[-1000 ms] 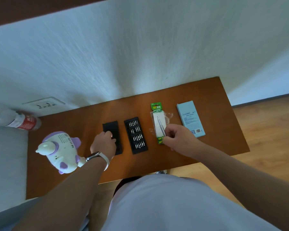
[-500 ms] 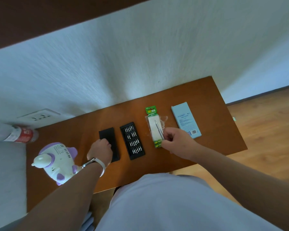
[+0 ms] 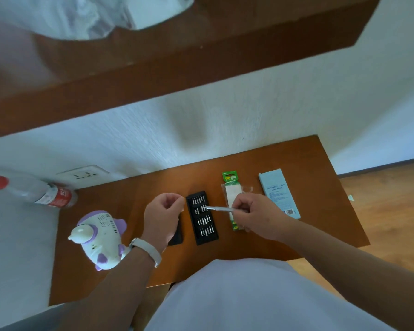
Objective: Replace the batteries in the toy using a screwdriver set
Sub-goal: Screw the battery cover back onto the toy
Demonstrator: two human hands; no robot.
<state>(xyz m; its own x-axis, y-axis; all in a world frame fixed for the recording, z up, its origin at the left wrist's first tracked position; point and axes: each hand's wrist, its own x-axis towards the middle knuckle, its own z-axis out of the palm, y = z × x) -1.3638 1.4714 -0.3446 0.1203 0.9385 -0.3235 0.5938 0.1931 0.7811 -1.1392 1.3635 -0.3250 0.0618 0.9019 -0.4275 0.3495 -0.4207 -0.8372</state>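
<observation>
Head view: the right hand pinches a slim screwdriver, tip over the black bit tray on the table. The left hand hovers beside the tray, fingers curled; whether they hold anything is unclear. The toy lies left, the battery pack right of the tray

A toy is sitting at the table's left end, a bit tray lying mid-table, a battery pack and box lying to its right.
</observation>
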